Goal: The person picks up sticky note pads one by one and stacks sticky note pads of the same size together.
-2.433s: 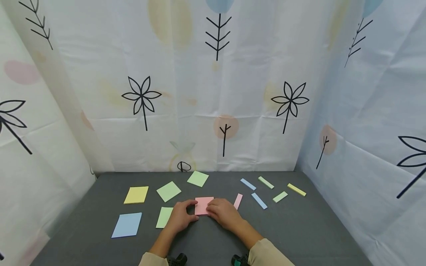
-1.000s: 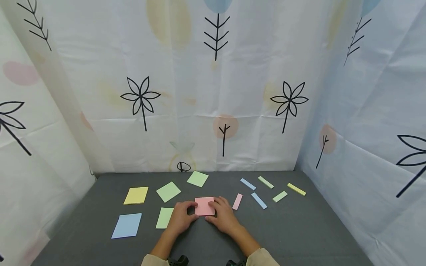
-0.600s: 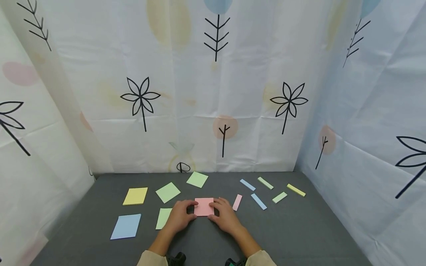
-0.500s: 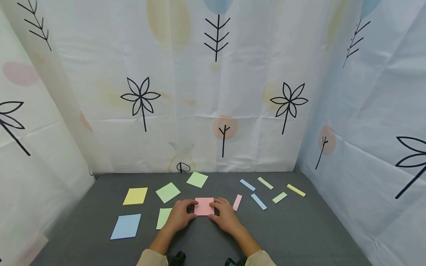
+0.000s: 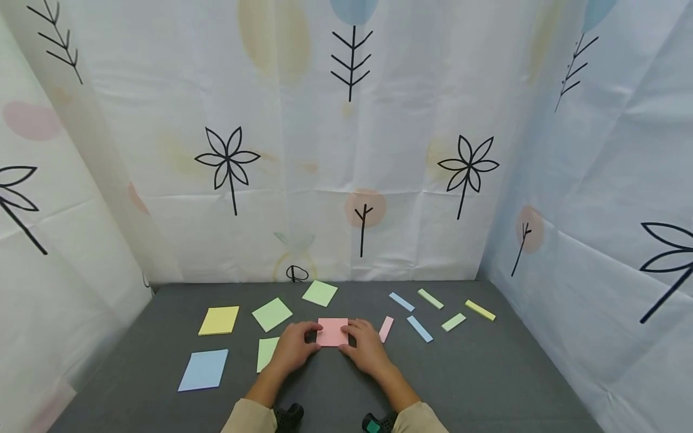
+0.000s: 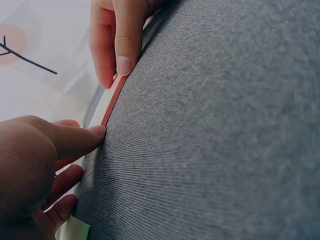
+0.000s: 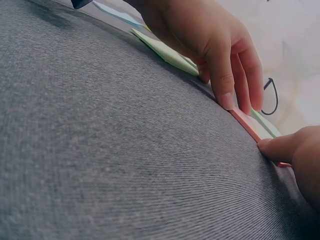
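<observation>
A pink square sticky note pad (image 5: 332,332) lies at the middle of the table between both hands. My left hand (image 5: 295,346) holds its left edge, thumb at the near corner and fingers at the far side. On the opposite edge my right hand (image 5: 368,346) grips it the same way. In the left wrist view the pad's thin red edge (image 6: 114,100) runs between the two thumbs. A green square note (image 5: 267,353) sits beside my left hand, partly covered by it. Just right of my right hand is a narrow pink strip (image 5: 386,329).
Behind and left lie two more green squares (image 5: 272,314), a yellow square (image 5: 219,320) and a blue square (image 5: 203,370). Several narrow blue, green and yellow strips (image 5: 480,310) are scattered on the right of the dark grey table (image 5: 487,385). Patterned white curtains (image 5: 303,150) surround its back and sides.
The right hand has shifted its grip so its thumb is at the pad's near corner. Both hands have slid the pink pad slightly away. The partly covered green note has shifted a little right.
</observation>
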`<state>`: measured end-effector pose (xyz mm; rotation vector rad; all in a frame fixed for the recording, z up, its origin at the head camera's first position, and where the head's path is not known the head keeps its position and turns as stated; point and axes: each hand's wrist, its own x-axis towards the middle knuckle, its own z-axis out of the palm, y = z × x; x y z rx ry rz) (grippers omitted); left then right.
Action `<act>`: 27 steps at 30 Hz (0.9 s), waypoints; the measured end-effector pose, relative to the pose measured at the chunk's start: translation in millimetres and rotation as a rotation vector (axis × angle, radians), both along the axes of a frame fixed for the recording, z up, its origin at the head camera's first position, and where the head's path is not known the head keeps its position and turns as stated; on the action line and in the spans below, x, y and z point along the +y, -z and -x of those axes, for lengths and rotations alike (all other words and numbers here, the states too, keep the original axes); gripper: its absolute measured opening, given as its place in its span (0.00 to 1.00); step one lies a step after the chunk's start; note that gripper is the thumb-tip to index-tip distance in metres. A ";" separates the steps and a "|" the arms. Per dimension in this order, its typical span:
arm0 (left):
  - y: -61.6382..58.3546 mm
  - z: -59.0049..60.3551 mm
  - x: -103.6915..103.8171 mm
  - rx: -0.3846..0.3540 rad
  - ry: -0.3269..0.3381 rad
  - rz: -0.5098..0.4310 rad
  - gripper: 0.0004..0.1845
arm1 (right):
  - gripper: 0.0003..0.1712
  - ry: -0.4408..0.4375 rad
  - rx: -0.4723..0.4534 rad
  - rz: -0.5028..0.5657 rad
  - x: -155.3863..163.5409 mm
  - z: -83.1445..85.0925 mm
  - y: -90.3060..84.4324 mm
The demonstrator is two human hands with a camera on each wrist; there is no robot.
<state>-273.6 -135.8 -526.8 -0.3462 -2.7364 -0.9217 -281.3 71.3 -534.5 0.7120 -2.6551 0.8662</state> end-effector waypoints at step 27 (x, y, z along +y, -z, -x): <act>-7.6 46.8 -9.6 0.063 -0.059 0.075 0.15 | 0.21 -0.014 0.052 -0.021 2.9 4.2 3.9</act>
